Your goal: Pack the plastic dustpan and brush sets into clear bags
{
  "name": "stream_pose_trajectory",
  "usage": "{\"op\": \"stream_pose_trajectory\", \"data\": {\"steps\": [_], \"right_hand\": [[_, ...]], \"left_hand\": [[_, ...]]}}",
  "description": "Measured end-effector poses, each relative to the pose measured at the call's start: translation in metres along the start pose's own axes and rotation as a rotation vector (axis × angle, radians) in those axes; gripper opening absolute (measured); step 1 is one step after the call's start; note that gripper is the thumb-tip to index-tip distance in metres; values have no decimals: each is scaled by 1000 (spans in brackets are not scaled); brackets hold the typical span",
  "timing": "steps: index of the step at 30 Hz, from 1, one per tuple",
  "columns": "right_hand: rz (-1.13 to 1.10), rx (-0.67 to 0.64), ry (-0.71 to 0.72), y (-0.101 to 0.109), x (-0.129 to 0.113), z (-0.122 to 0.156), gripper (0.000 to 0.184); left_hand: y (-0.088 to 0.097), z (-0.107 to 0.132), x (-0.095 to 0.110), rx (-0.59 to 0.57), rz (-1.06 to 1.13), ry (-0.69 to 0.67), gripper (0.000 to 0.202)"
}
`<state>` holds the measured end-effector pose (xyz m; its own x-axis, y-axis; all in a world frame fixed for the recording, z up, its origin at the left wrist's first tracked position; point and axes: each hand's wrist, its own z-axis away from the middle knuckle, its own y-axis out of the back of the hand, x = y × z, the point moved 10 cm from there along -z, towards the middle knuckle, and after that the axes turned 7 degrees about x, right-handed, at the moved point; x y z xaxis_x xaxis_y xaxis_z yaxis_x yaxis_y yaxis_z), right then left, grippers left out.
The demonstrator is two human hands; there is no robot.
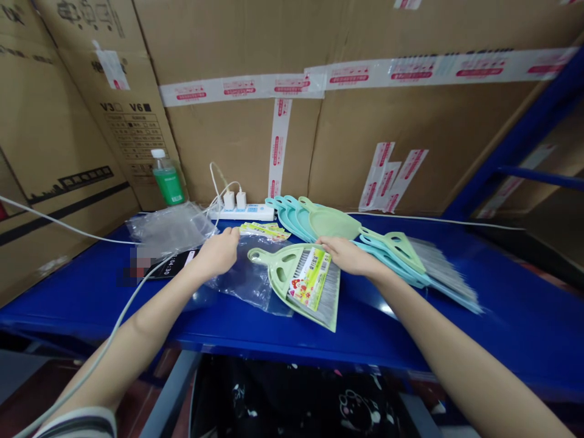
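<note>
A light green dustpan with a small brush and a colourful label (306, 281) lies on a clear plastic bag (246, 281) on the blue shelf (502, 322). My right hand (347, 255) rests on the dustpan set's upper right edge, fingers closed on it. My left hand (218, 250) lies on the bag's left part with fingers curled, pinching the plastic. A stack of teal and green dustpans (314, 220) sits just behind my right hand, with several small brushes (424, 261) to its right. Printed labels (264, 230) lie between my hands and the power strip.
A white power strip (244, 212) with two chargers and cables sits at the back. A green bottle (166, 179) stands back left. Loose clear bags (171, 228) and a black card (176, 263) lie on the left. Cardboard boxes (365, 134) wall the back and left.
</note>
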<state>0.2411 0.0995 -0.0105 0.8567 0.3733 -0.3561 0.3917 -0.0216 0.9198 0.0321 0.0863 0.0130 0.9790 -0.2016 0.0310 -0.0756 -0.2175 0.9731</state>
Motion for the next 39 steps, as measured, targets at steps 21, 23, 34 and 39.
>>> {"op": "stream_pose_trajectory", "data": {"steps": [21, 23, 34, 39], "right_hand": [[-102, 42, -12, 0, -4, 2, 18], [-128, 51, -33, -1, -4, 1, 17], [-750, -222, -284, -28, 10, 10, 19], [-982, -241, -377, -37, 17, 8, 28]], "left_hand": [[-32, 1, 5, -306, 458, 33, 10], [-31, 1, 5, -300, 441, 28, 8], [-38, -1, 1, -302, 316, 47, 21], [-39, -1, -2, -315, 263, 74, 21]]}}
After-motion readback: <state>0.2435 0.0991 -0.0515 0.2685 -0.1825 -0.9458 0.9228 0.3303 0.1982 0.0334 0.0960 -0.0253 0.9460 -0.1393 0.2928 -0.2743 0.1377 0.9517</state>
